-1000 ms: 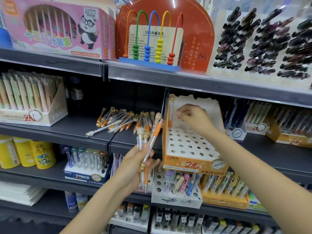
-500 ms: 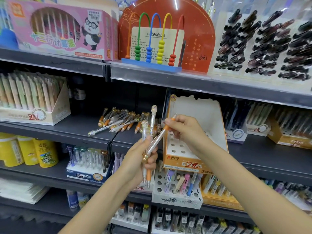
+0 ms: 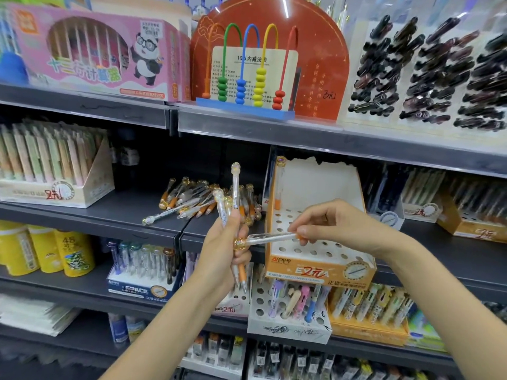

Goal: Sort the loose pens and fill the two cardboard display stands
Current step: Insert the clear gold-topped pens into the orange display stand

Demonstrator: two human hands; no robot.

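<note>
Left hand (image 3: 223, 252) grips a bunch of pens (image 3: 233, 215), fingers curled round the barrels, caps up, orange tips poking out below the fist. One pen in the bunch stands taller than the rest.

Right hand (image 3: 336, 224) pinches a single pen (image 3: 270, 238) by its orange end, thumb and fingers narrow on it. That pen lies roughly level, its gold cap end touching the left hand's bunch, the barrel crossing in front of the stand.

Stand (image 3: 315, 223): orange cardboard, white hole grid, on the middle shelf (image 3: 90, 218), right of centre. One pen (image 3: 278, 185) is seated upright in its back left corner; the other holes visible are open.

Loose pile (image 3: 192, 200) of the same clear and orange pens lies on that shelf just left of the stand, behind the left hand. One stray from it lies nearest the shelf edge.

Second stand can't be told apart from the other boxes on the shelves.
</note>
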